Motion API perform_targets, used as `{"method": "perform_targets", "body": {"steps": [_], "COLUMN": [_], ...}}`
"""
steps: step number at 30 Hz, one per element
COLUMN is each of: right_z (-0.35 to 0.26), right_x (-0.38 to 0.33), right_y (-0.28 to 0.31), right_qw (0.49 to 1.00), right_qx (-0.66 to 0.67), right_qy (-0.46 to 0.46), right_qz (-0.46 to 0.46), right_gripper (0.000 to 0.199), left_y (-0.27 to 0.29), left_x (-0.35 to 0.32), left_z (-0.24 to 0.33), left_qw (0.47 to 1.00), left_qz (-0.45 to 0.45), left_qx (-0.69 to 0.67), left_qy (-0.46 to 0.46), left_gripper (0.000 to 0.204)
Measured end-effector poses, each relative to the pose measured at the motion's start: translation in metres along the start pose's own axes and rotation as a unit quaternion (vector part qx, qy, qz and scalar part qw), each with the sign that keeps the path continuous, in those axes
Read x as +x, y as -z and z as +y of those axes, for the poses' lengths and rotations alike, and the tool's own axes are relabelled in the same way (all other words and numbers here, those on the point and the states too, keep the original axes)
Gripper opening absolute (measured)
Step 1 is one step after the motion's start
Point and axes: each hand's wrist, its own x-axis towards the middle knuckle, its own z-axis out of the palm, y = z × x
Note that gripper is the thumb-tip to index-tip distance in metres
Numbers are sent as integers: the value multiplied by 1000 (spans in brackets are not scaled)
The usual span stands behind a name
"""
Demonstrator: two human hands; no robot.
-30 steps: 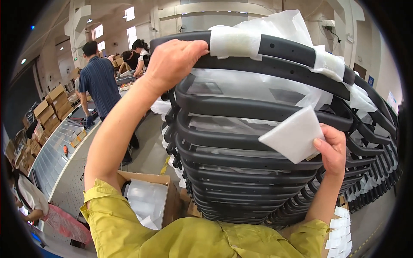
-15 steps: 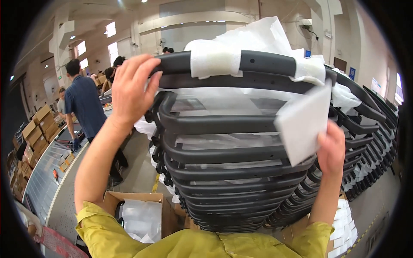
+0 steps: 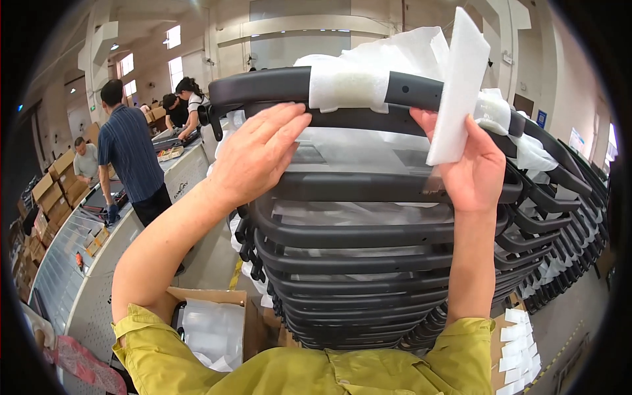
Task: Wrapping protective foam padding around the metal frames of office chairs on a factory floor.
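A tall stack of black curved metal frames rises before me, with thin white sheeting between layers. Around the top black tube sits a white foam wrap; another foam wrap is farther right. My left hand has its fingers stretched out together, the tips over the bar just below the top tube, left of the first wrap. In my right hand a flat white foam sheet stands upright, pinched between thumb and fingers. Some of that hand's fingertips show left of the sheet, against the top frame.
More black frames are stacked at right. A cardboard box with wrapped parts stands low left; white foam pieces lie low right. Beyond a long workbench at left, several people work, one in a dark striped shirt.
My left hand has left the top tube's left end and moved right and down. My right hand has raised the foam sheet to the top frame. The top tube appears shifted.
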Motion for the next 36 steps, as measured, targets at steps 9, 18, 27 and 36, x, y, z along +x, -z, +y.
{"method": "perform_targets", "body": {"steps": [9,18,27,36], "right_z": [15,17,-9,-51], "right_x": [16,12,29,-18], "right_y": [23,19,13,-1], "right_qw": [985,986,994,926], "right_qx": [-95,-87,-103,-375], "right_qy": [135,128,3,-1], "right_qz": [43,-56,-47,-43], "right_gripper": [15,22,21,24], "left_y": [-21,-37,-38,-11], "left_x": [57,46,33,47], "left_z": [7,-3,-8,-6], "left_qw": [955,971,926,896], "left_qz": [-195,177,278,171], "left_qx": [76,45,-136,-296], "left_qy": [209,154,218,283], "left_gripper": [56,29,27,25]}}
